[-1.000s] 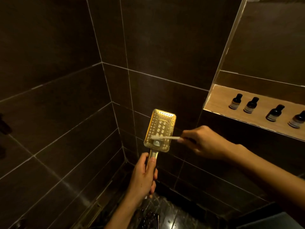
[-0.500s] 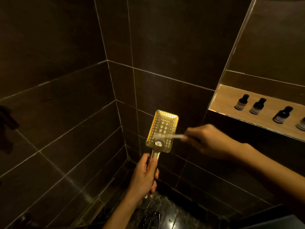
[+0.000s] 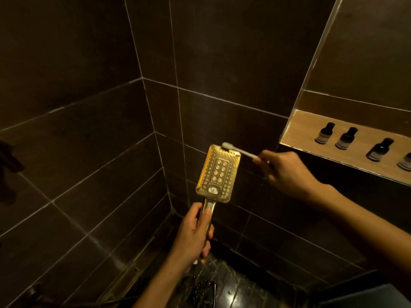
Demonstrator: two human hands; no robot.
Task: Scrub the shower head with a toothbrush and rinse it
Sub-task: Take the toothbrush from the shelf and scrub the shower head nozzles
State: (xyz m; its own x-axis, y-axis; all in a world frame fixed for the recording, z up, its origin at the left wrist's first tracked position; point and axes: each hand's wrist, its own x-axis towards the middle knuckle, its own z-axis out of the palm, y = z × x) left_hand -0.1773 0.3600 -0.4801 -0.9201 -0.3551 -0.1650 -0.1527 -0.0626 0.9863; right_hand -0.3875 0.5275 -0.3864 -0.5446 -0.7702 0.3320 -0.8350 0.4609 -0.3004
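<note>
tiled corner point(image 3: 155, 121) close behind, bottles point(image 3: 347, 138) crowding right ledge point(image 3: 298, 132)

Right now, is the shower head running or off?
Off, it seems: no spray shows at the gold shower head, held upright by the left hand while the toothbrush scrubs its top edge.

dark brown wall tiles point(image 3: 93, 134) lining corner | four small dark bottles point(image 3: 324, 132) standing on recessed wooden shelf point(image 3: 298, 132) | wet dark floor point(image 3: 233, 292) glistening
</note>
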